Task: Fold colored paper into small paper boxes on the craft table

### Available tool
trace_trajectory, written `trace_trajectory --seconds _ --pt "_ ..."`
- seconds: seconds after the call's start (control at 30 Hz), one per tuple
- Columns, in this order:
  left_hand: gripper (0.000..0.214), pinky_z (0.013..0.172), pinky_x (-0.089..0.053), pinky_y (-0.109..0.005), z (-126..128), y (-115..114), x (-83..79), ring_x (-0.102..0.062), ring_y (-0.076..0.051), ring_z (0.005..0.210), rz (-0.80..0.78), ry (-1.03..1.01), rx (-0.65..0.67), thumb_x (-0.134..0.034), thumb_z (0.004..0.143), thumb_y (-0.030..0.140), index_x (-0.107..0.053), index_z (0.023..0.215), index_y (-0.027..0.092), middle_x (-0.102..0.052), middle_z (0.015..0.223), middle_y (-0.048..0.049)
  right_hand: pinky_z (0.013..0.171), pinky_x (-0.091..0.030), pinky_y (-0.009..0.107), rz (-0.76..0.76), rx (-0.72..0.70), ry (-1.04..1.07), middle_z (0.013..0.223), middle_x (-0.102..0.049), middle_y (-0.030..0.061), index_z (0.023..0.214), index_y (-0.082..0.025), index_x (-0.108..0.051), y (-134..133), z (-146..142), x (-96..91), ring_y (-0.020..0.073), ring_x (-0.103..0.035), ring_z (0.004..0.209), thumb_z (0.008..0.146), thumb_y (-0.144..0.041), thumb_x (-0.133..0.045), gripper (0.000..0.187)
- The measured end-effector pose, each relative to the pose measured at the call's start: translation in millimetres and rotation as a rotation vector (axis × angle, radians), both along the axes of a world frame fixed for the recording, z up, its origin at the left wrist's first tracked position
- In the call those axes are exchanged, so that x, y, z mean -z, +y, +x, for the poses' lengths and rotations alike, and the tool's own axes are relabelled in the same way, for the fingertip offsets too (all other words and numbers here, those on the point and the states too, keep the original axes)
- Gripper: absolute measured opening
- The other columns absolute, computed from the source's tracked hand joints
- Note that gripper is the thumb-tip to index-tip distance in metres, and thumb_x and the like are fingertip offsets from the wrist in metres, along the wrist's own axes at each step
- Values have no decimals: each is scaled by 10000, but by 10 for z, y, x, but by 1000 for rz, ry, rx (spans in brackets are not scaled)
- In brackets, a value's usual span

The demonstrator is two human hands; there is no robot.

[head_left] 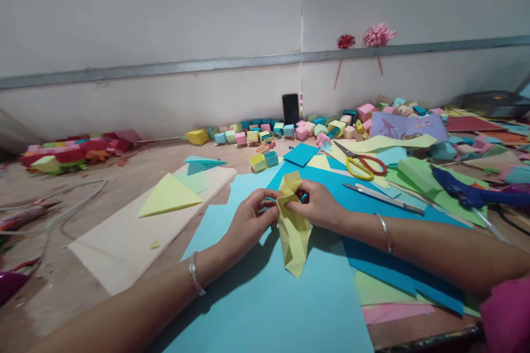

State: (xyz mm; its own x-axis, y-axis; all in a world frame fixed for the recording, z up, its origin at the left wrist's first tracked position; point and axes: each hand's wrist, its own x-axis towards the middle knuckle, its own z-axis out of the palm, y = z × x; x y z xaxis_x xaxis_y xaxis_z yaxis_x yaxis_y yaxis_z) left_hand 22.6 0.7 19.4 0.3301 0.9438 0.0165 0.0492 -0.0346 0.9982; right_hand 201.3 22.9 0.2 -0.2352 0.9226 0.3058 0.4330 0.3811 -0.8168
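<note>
A creased piece of yellow paper [295, 237], partly folded, is held up over the light blue sheet [265, 309]. My left hand [254, 220] pinches its left edge between thumb and fingers. From the other side, my right hand [317, 204] grips its upper part, with the thumb in front and some fingertips hidden behind the paper. The strip's lower end hangs down to a point. Just beyond my hands stand small open paper boxes, a yellow one [258, 162] and a blue one [271, 159].
Scissors [360, 165], a cutter knife [383, 198] and a blue glue gun [476, 190] lie to the right. A folded yellow triangle [170, 197] rests on cream paper [120, 242] at left. Several paper cubes [252, 136] and a phone [290, 108] line the wall.
</note>
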Motion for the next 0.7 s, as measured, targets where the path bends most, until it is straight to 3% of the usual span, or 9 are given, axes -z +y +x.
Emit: trace_trajectory --seconds 0.23,0.4,0.53,0.7 --pt "188 557 -445 -207 -6 29 29 -548 -115 667 45 -1 -56 -713 760 300 -611 856 174 -606 783 -10 596 -405 232 6 -36 -3 823 -652 22 800 -164 -694 -5 29 -45 121 -553 692 780 -313 -645 158" --pt "209 553 -448 -208 9 36 11 -530 -108 642 2 21 -54 -735 729 296 -644 855 155 -617 768 -14 614 -385 231 124 -92 -63 745 -616 -4 735 -173 -660 -35 35 -50 117 -542 696 788 -192 -595 87" --pt "172 566 -427 -213 -9 63 49 -501 -99 607 -27 25 -46 -743 727 283 -657 774 142 -597 687 -9 604 -381 232 147 -86 -52 737 -599 -7 741 -177 -644 -95 18 -75 115 -527 680 771 -214 -628 50" --pt "227 593 -434 -225 -24 60 61 -545 -117 642 -127 -111 15 -796 694 303 -651 782 153 -613 704 -15 606 -406 228 164 -104 35 730 -602 -6 733 -183 -652 -129 17 -96 115 -532 675 805 -202 -581 103"
